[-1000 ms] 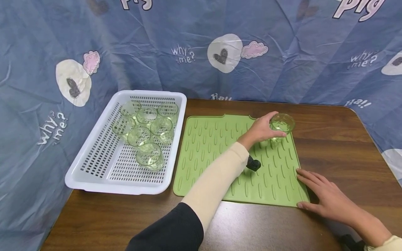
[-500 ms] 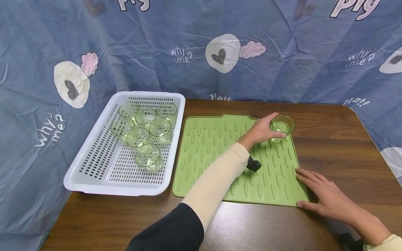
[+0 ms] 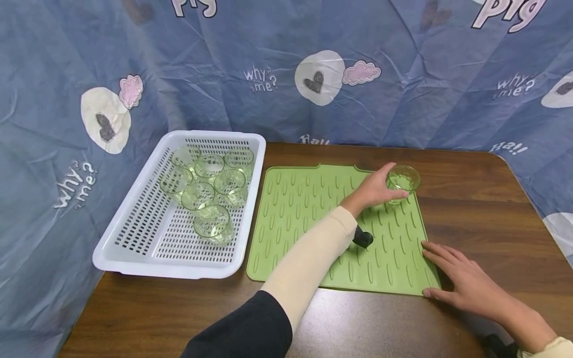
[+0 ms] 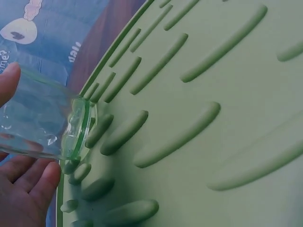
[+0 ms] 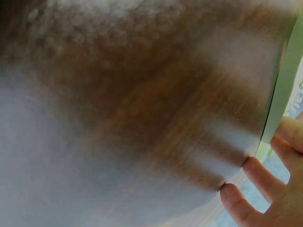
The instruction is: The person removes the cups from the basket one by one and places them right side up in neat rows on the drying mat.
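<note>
My left hand (image 3: 375, 189) reaches across to the far right corner of a green drying mat (image 3: 309, 219). Its thumb and fingers grip a clear, greenish drinking glass (image 3: 404, 183). In the left wrist view the glass (image 4: 42, 118) has its base right at the ridged mat (image 4: 189, 123), beside the mat's rim. My right hand (image 3: 470, 283) rests by the mat's near right corner, fingers spread. In the right wrist view its fingertips touch the table (image 5: 189, 127) and lie against the mat's edge (image 5: 284, 90).
A white perforated plastic basket (image 3: 130, 271) stands left of the mat, with several upright glasses (image 3: 214, 223) inside. A wooden table (image 3: 470, 199) lies under everything. A blue printed cloth (image 3: 201, 99) hangs behind and to the left.
Almost nothing moves. The glass and my left hand sit very slightly lower in the head view, and my right hand stays in place.
</note>
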A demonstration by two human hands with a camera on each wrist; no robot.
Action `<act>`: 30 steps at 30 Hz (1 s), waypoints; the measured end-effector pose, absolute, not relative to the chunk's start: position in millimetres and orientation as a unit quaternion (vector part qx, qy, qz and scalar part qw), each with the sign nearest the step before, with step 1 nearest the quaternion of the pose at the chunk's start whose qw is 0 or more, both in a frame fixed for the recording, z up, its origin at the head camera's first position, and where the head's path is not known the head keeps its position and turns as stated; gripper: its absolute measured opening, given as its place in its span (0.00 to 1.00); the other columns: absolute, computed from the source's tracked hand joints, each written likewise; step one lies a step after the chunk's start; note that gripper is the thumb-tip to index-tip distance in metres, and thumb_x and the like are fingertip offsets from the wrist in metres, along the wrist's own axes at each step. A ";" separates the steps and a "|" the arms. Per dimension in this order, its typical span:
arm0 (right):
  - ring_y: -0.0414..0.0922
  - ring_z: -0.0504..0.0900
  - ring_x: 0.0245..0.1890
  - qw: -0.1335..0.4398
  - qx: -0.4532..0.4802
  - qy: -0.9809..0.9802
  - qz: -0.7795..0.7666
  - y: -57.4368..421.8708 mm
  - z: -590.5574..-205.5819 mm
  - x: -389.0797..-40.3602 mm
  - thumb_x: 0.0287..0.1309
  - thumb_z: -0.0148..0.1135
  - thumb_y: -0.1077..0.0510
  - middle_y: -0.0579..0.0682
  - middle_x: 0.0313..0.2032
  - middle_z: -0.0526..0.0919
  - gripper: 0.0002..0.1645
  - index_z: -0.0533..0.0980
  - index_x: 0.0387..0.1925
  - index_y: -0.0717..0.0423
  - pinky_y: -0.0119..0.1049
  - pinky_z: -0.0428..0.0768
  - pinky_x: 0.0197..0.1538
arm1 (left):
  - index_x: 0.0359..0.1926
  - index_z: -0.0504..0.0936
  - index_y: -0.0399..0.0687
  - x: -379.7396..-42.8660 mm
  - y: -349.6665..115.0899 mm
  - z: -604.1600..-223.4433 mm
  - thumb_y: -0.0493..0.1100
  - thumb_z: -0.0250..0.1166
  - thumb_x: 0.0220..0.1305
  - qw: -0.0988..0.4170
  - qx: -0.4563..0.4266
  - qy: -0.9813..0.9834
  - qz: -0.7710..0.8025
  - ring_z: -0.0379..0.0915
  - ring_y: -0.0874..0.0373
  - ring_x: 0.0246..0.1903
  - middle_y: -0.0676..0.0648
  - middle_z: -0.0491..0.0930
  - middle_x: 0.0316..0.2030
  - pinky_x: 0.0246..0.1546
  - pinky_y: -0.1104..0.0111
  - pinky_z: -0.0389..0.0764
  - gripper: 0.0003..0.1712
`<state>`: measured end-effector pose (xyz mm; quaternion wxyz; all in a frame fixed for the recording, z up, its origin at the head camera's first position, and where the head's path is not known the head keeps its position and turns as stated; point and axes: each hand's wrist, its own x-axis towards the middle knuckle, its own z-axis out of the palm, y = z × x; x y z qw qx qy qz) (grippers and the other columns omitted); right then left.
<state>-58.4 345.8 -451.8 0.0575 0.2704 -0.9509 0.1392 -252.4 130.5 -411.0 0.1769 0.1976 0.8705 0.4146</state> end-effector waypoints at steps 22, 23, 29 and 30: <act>0.55 0.68 0.61 0.043 0.263 -0.954 0.140 343.5 -449.9 -57.9 0.37 0.81 0.42 0.54 0.67 0.70 0.54 0.72 0.64 0.61 0.57 0.72 0.51 | 0.78 0.50 0.57 -256.0 117.6 -413.2 0.58 0.73 0.56 0.159 0.206 0.874 0.411 0.64 0.57 0.71 0.54 0.67 0.72 0.70 0.65 0.70 0.56; 0.55 0.68 0.61 0.043 0.263 -0.954 0.139 343.5 -449.9 -58.0 0.37 0.81 0.42 0.54 0.67 0.70 0.54 0.72 0.64 0.62 0.57 0.72 0.51 | 0.78 0.50 0.57 -256.7 115.1 -413.5 0.57 0.73 0.56 0.158 0.206 0.874 0.411 0.64 0.57 0.71 0.54 0.67 0.72 0.70 0.64 0.70 0.56; 0.54 0.68 0.61 0.054 0.266 -0.953 0.137 343.3 -451.5 -57.4 0.35 0.81 0.42 0.54 0.67 0.71 0.54 0.72 0.63 0.62 0.53 0.71 0.52 | 0.78 0.53 0.54 -264.4 98.2 -411.1 0.56 0.70 0.60 0.136 0.207 0.875 0.417 0.64 0.56 0.71 0.53 0.68 0.71 0.71 0.63 0.68 0.52; 0.54 0.68 0.61 0.055 0.267 -0.952 0.137 343.4 -451.8 -57.4 0.35 0.81 0.42 0.54 0.67 0.71 0.54 0.72 0.63 0.62 0.52 0.71 0.52 | 0.77 0.54 0.54 -266.0 95.3 -409.8 0.56 0.69 0.61 0.130 0.206 0.875 0.418 0.65 0.56 0.70 0.53 0.68 0.71 0.71 0.63 0.68 0.50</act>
